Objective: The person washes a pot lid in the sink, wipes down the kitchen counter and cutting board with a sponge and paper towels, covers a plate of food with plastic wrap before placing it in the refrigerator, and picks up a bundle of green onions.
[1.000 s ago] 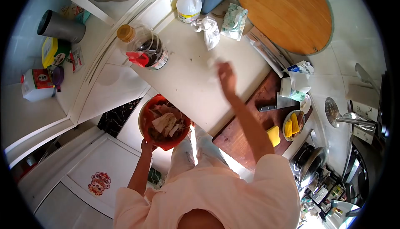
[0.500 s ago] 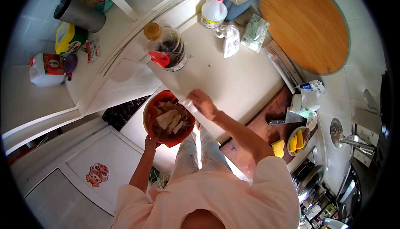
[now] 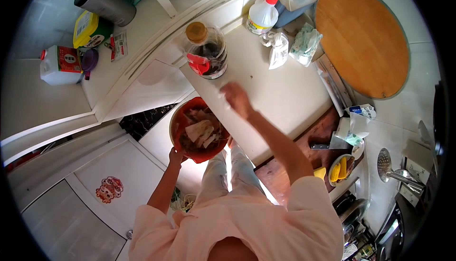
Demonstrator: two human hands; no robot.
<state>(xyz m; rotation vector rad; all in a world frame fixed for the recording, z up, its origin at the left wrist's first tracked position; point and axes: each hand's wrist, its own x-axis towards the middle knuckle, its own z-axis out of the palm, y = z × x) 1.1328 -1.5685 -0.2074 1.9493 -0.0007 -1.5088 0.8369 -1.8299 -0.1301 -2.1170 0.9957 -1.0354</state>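
Observation:
My left hand grips the near rim of a red bin, held just off the counter's front edge. Inside it lie crumpled pale papers and other scraps. Over the white counter, near that edge, is my right hand, blurred with its fingers curled. A small whitish thing shows beneath those fingers, too smeared to name. A large clear jar with an orange-brown lid and dark contents stands beyond my right hand.
White jugs with red caps, a tied white bag and a round wooden board are at the back. On the right, a cleaver lies on a brown board beside a plate of corn. An open cabinet door stands left.
My right hand has moved from the counter's edge near the bin further onto the counter. The bin stays in my left hand. The whole view has shifted slightly.

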